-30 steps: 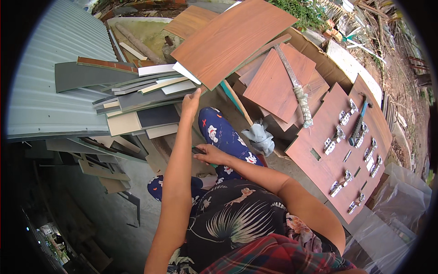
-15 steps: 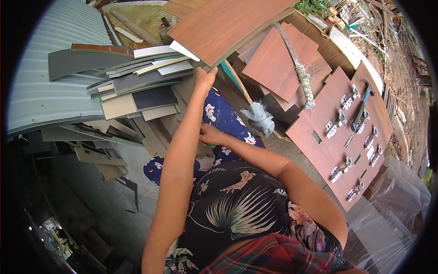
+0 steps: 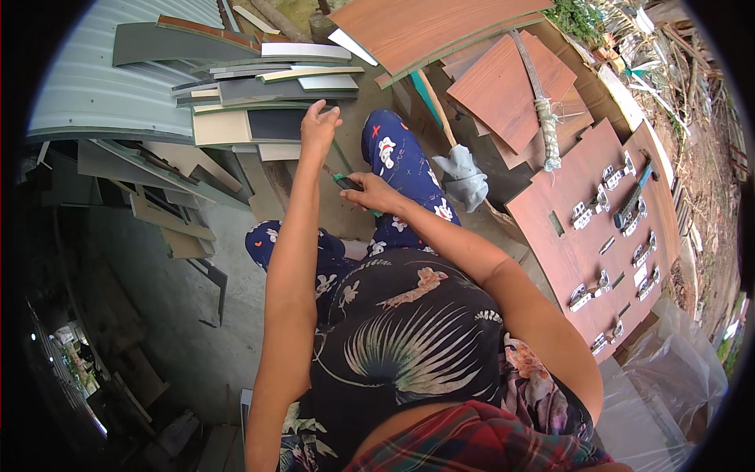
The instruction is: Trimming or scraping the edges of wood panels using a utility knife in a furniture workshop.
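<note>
I see the left hand raised with fingers loosely curled, resting against the front edge of a stack of flat panel offcuts in grey, cream and white, near a dark grey piece. Just below that stack, my right hand is closed around a slim tool with a dark and green handle, its tip pointing towards the stack. I cannot tell what kind of tool it is.

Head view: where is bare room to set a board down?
Bare grey concrete floor lies left of the left hand, below the stacked grey and cream panel offcuts. The reddish-brown board with metal hinges is crowded.
</note>
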{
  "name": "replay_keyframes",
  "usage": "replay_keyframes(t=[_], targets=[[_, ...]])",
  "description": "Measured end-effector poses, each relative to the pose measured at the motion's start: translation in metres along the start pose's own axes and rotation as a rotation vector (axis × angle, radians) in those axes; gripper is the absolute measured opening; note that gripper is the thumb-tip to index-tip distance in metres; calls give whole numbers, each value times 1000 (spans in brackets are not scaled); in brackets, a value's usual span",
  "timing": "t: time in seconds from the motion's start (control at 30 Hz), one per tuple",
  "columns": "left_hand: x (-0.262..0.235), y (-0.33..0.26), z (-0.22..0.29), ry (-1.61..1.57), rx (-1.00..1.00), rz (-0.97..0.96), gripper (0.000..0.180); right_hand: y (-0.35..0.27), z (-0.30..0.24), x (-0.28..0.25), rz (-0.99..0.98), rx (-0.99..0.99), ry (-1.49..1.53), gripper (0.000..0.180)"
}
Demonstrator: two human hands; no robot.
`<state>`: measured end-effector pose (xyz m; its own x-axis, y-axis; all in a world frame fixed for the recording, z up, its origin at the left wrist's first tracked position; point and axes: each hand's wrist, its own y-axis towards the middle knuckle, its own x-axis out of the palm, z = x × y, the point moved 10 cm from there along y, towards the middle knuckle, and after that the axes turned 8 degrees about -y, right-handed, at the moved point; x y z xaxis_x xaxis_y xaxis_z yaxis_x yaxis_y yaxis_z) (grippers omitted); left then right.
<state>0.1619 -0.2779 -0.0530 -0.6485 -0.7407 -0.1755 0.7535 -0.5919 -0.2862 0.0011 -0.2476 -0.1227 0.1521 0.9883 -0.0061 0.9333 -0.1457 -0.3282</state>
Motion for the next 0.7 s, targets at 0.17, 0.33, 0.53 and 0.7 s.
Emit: replay_keyframes(t=[0.17, 0.33, 0.53, 0.7], targets=[[-115, -29, -58, -133, -141, 203, 51, -10, -7, 2, 21, 23, -163, 40], [-192, -51, -109, -118, -227, 354, 44, -11, -2, -3, 51, 22, -262, 47], [-241, -48, -124, -75, -252, 462, 38, -15, -4, -7, 91, -59, -405, 43], [-282, -12, -130, -39, -216, 497, 43, -8, 2, -4, 83, -19, -431, 44]])
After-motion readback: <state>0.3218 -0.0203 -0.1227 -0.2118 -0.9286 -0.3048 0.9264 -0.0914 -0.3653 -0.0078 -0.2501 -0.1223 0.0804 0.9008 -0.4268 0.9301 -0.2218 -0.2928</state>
